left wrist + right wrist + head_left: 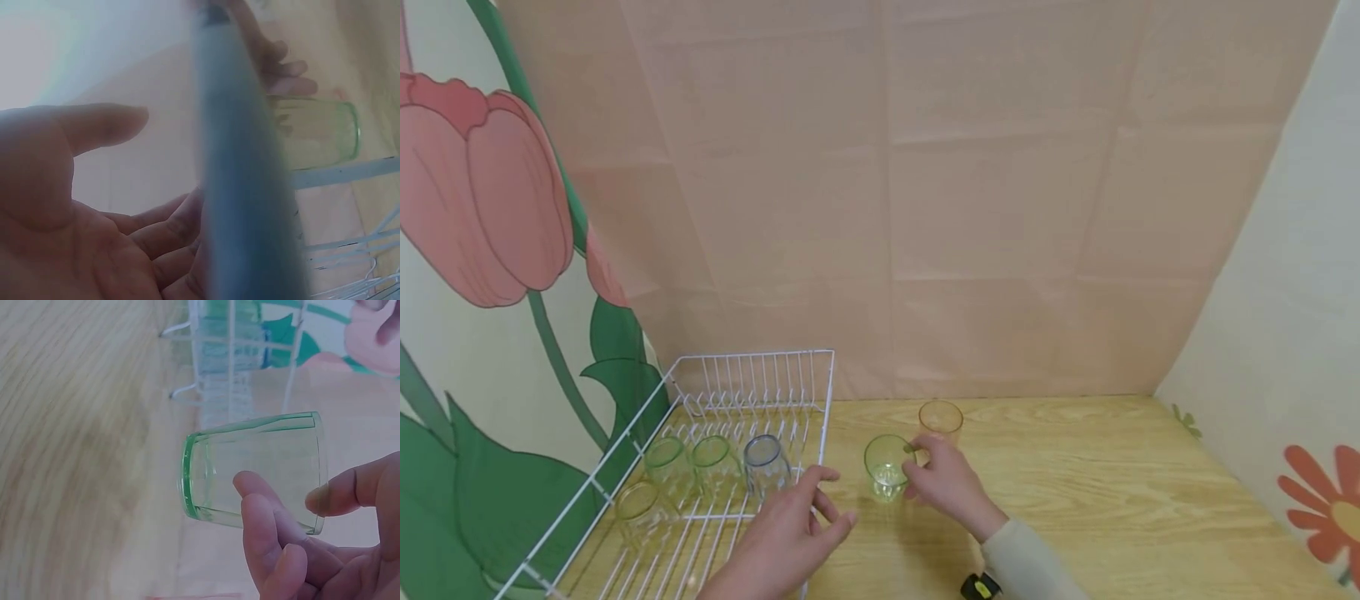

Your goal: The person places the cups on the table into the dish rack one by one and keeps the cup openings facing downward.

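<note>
My right hand pinches a clear green glass at its rim, thumb on one side and fingers on the other. In the right wrist view the green glass stands mouth up, its base close over the tabletop. My left hand is beside the rack's right edge, holding nothing, fingers loosely bent and thumb apart. The left wrist view shows its open palm, partly hidden by a blurred bar. An orange-rimmed glass stands just behind my right hand, which covers its lower part.
A white wire dish rack fills the left side. In it sit two green-tinted glasses, a blue-tinted glass and a yellowish glass. The wood-grain tabletop extends right to a flower-patterned wall.
</note>
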Tool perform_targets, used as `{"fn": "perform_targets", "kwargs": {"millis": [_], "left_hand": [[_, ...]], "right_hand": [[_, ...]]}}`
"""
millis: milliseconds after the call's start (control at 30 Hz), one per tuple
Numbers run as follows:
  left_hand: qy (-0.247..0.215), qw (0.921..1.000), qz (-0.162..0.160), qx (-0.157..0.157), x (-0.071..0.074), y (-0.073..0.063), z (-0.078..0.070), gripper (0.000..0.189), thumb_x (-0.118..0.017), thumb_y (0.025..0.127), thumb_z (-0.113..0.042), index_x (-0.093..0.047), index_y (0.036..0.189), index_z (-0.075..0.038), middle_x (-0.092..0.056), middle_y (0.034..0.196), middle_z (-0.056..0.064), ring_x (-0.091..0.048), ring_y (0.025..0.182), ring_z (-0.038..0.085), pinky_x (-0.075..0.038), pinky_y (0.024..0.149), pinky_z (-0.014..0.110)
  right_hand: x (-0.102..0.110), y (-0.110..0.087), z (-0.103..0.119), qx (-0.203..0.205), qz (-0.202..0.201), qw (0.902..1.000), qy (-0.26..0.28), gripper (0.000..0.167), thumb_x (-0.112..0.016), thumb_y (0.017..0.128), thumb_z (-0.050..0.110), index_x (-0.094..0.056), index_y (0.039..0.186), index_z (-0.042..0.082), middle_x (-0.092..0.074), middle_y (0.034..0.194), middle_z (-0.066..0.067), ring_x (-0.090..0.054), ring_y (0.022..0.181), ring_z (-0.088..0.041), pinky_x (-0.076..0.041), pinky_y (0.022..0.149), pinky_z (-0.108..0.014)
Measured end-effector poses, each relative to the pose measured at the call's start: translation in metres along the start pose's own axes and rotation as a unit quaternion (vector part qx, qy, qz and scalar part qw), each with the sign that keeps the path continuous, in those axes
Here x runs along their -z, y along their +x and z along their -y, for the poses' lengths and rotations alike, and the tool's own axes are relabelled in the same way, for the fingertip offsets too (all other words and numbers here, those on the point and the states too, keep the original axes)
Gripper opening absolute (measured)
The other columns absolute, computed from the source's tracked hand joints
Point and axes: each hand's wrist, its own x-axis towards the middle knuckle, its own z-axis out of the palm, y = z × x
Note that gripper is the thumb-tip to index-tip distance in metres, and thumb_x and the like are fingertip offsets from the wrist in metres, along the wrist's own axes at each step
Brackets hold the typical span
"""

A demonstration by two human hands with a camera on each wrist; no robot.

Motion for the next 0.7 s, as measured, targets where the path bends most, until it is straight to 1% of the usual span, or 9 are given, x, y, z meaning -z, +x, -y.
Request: {"fn": "perform_targets", "kwargs": {"millis": [33, 100, 133, 167, 200, 267, 400, 567, 700], "left_hand": [[-0.003, 1.0, 0.001, -0.001, -0.001, 0.0, 0.001, 0.057, -0.067, 0.093, -0.047, -0.052, 0.133, -0.009, -0.064, 0.087, -0.014, -0.052, 0.065, -0.002, -0.043, 0.058, 0.024], [-0.005, 1.0, -0.003, -0.002, -0.002, 0.0, 0.002, 0.06, -0.066, 0.094, -0.049, -0.051, 0.137, -0.009, -0.064, 0.088, -0.014, -0.053, 0.066, -0.002, -0.043, 0.058, 0.023], [-0.007, 1.0, -0.005, -0.002, -0.002, 0.0, 0.002, 0.061, -0.065, 0.094, -0.049, -0.05, 0.138, -0.01, -0.063, 0.088, -0.014, -0.053, 0.066, -0.001, -0.043, 0.059, 0.024], [-0.008, 1.0, -0.005, -0.001, -0.002, 0.0, 0.002, 0.062, -0.065, 0.094, -0.05, -0.049, 0.139, -0.01, -0.063, 0.088, -0.014, -0.053, 0.067, -0.001, -0.043, 0.059, 0.024], [-0.009, 0.9999, -0.004, 0.003, -0.003, 0.0, 0.001, 0.063, -0.064, 0.094, -0.051, -0.049, 0.14, -0.011, -0.063, 0.088, -0.014, -0.053, 0.069, 0.0, -0.043, 0.06, 0.024], [-0.017, 0.9998, 0.002, 0.007, -0.003, 0.0, 0.0, 0.064, -0.063, 0.095, -0.052, -0.047, 0.143, -0.012, -0.063, 0.089, -0.014, -0.053, 0.072, 0.002, -0.044, 0.061, 0.026], [-0.032, 0.9991, 0.024, 0.016, -0.004, 0.0, -0.004, 0.068, -0.059, 0.095, -0.056, -0.042, 0.147, -0.014, -0.063, 0.09, -0.015, -0.055, 0.078, 0.005, -0.046, 0.065, 0.03], [-0.046, 0.9983, 0.037, 0.005, -0.003, -0.001, -0.008, 0.071, -0.055, 0.097, -0.057, -0.038, 0.151, -0.013, -0.065, 0.09, -0.017, -0.057, 0.082, 0.005, -0.048, 0.069, 0.033], [-0.051, 0.9979, 0.04, -0.004, -0.002, -0.002, -0.009, 0.069, -0.052, 0.099, -0.057, -0.037, 0.152, -0.015, -0.065, 0.091, -0.017, -0.057, 0.084, 0.005, -0.047, 0.071, 0.031]], "right_hand": [[-0.006, 0.004, -0.007, -0.013, -0.014, 0.9992, -0.034, 0.041, -0.055, 0.097, 0.023, -0.057, 0.127, -0.005, -0.071, 0.075, -0.004, -0.068, 0.06, -0.015, -0.054, 0.054, -0.03], [-0.016, 0.009, -0.013, -0.049, -0.04, 0.996, -0.063, 0.04, -0.056, 0.094, 0.015, -0.056, 0.128, -0.008, -0.07, 0.075, -0.01, -0.067, 0.058, -0.023, -0.052, 0.051, -0.034], [-0.019, 0.008, -0.013, -0.056, -0.052, 0.9945, -0.072, 0.039, -0.056, 0.093, 0.013, -0.057, 0.127, -0.006, -0.07, 0.073, -0.008, -0.066, 0.056, -0.022, -0.051, 0.049, -0.034], [-0.018, 0.006, -0.011, -0.055, -0.052, 0.9942, -0.076, 0.039, -0.056, 0.093, 0.012, -0.057, 0.127, -0.006, -0.07, 0.073, -0.007, -0.065, 0.055, -0.02, -0.05, 0.049, -0.034], [-0.015, 0.002, -0.005, -0.059, -0.051, 0.9944, -0.071, 0.04, -0.058, 0.092, 0.013, -0.057, 0.128, -0.004, -0.07, 0.072, -0.005, -0.064, 0.055, -0.019, -0.05, 0.049, -0.033], [-0.009, -0.004, 0.003, -0.065, -0.042, 0.9959, -0.047, 0.044, -0.063, 0.09, 0.015, -0.057, 0.13, 0.0, -0.07, 0.071, -0.002, -0.064, 0.055, -0.017, -0.051, 0.051, -0.032], [-0.005, -0.015, 0.017, -0.048, -0.024, 0.9976, -0.043, 0.046, -0.063, 0.089, 0.016, -0.056, 0.132, 0.0, -0.069, 0.068, -0.001, -0.063, 0.057, -0.014, -0.052, 0.051, -0.031], [-0.002, -0.027, 0.031, -0.026, -0.014, 0.9989, -0.036, 0.044, -0.064, 0.089, 0.014, -0.057, 0.13, 0.001, -0.069, 0.067, 0.0, -0.063, 0.055, -0.013, -0.052, 0.051, -0.029], [-0.001, -0.035, 0.038, -0.003, -0.005, 0.9993, -0.037, 0.041, -0.063, 0.088, 0.012, -0.059, 0.128, 0.002, -0.069, 0.066, 0.001, -0.064, 0.054, -0.012, -0.052, 0.05, -0.028]]}}
